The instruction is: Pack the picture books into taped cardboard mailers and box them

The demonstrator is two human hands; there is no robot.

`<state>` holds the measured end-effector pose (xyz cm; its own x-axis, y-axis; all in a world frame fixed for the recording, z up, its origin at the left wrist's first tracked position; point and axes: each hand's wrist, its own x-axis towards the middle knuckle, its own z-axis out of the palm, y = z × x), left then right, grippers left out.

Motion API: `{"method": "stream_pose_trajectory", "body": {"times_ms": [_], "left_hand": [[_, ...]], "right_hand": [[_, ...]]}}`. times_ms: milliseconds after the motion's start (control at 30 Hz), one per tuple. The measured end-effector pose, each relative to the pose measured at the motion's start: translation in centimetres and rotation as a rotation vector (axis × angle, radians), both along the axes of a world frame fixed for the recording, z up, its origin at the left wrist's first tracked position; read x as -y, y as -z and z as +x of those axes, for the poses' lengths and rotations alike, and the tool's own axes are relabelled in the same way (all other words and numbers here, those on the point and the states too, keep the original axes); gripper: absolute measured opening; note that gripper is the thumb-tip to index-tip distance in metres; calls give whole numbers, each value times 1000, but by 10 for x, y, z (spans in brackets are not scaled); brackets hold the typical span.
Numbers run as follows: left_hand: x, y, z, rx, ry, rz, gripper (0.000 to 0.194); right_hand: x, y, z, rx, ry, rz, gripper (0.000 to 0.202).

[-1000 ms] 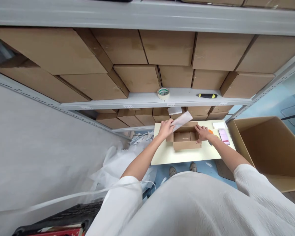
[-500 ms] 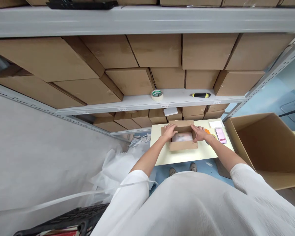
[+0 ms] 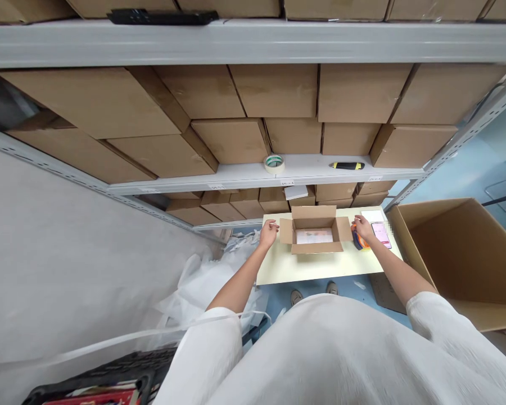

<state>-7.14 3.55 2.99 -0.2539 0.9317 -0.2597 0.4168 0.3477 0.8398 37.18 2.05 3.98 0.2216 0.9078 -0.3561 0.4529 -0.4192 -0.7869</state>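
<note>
On the cream tabletop (image 3: 303,271) stands a small open cardboard box (image 3: 316,247), its flaps folded outward. Something flat, pale and pinkish (image 3: 314,235) lies in the bottom. Left of the box, apart from its side flap, is my left hand (image 3: 269,233), its fingers loosely bent and apart, nothing in them. To the right of the box my right hand (image 3: 364,228) has its fingers curled on the top of an orange and dark blue tape dispenser (image 3: 360,242). The hand covers part of the dispenser.
A phone (image 3: 380,235) and a white pad (image 3: 371,216) lie at the table's right. Above runs a grey shelf with cardboard boxes (image 3: 231,140), a tape roll (image 3: 274,163) and a cutter (image 3: 348,166). A large open carton (image 3: 459,253) stands to the right.
Both my hands have let go of the small box's flaps and moved outward. My left went left of the box, my right went right to the tape dispenser. The side flaps now show fully.
</note>
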Motion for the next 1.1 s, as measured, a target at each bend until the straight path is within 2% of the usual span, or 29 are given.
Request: {"method": "stream_pose_trajectory", "body": {"times_ms": [67, 133, 233, 300, 367, 467, 533, 633, 700, 933, 1000, 1100], "left_hand": [[5, 5, 2, 96, 9, -49, 31], [10, 8, 7, 194, 64, -44, 35], [18, 8, 13, 252, 280, 29, 50], [23, 7, 15, 164, 476, 69, 62], [29, 5, 15, -20, 636, 67, 71], [36, 6, 10, -260, 779, 40, 82], [39, 8, 7, -304, 830, 44, 86], [39, 13, 3, -237, 850, 63, 89], [37, 16, 2, -132, 832, 68, 89], [37, 20, 4, 215, 701, 60, 88], [39, 21, 8, 236, 624, 51, 78], [38, 22, 14, 164, 494, 47, 65]], "right_hand": [[0, 3, 2, -197, 108, -35, 50], [0, 3, 0, -322, 150, -18, 40], [-1, 1, -9, -383, 72, 9, 37], [-1, -1, -17, -381, -38, 5, 40], [0, -2, -27, -367, -133, -18, 47], [-1, -1, -38, -333, -186, -59, 67], [-3, -2, -43, -329, -185, -65, 81], [-8, -7, -44, -344, -208, -91, 95], [-11, -11, -44, -333, -244, -128, 96], [-13, -19, -39, -371, -280, -165, 63], [-10, -17, -38, -362, -275, -151, 58], [-6, -10, -37, -255, -280, -123, 53]]}}
